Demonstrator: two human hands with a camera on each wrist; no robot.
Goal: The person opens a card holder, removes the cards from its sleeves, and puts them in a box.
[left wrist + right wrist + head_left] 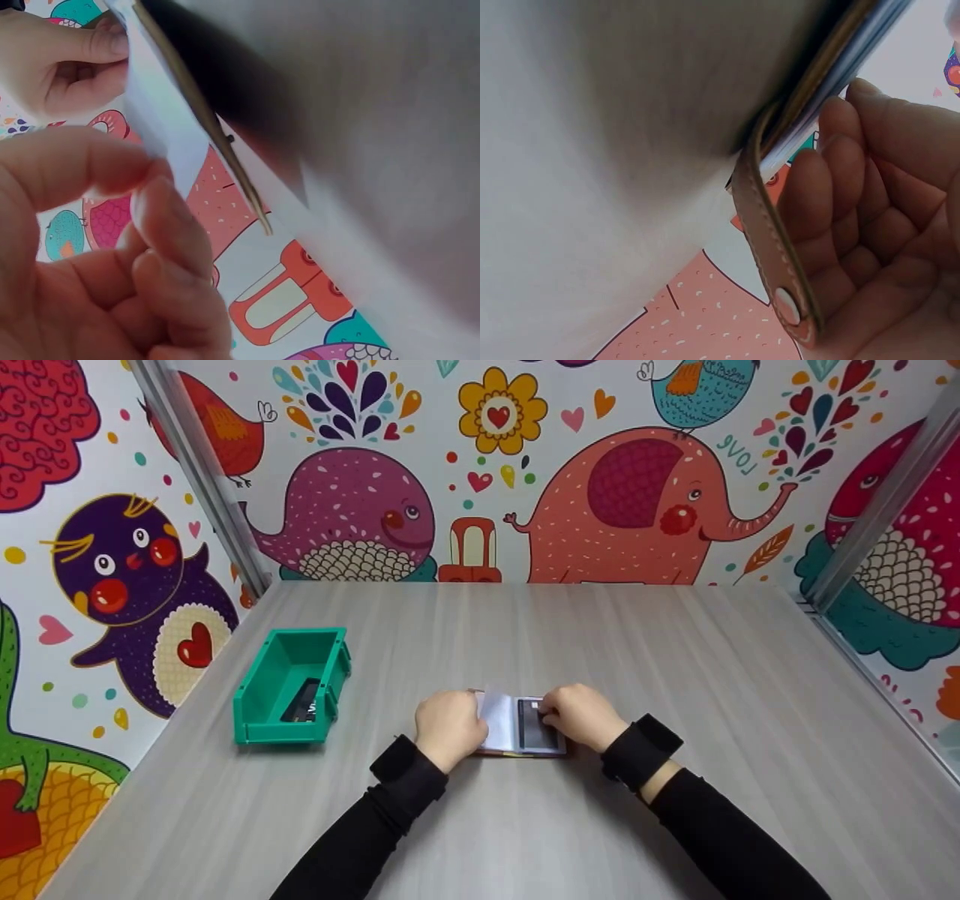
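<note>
A small card holder (pixel 496 721) lies spread open on the table, its clear plastic sleeves showing. Over its right side is a dark card (pixel 531 729). At the holder's left edge my left hand (pixel 448 725) pinches a clear sleeve (pixel 161 97) between thumb and forefinger. My right hand (pixel 585 715), fingers curled, grips the dark card near its upper right edge. A brown stitched strap (pixel 763 232) with a metal snap sticks out from the holder beside the right fingers. The palm side of both hands is hidden in the head view.
To the left stands a green plastic bin (pixel 277 733) with dark flat items (pixel 303 702) inside. Cartoon-printed walls (pixel 480 472) close off the back and sides of the pale wood-grain table (pixel 570 630). Black bands (pixel 643 748) wrap both wrists.
</note>
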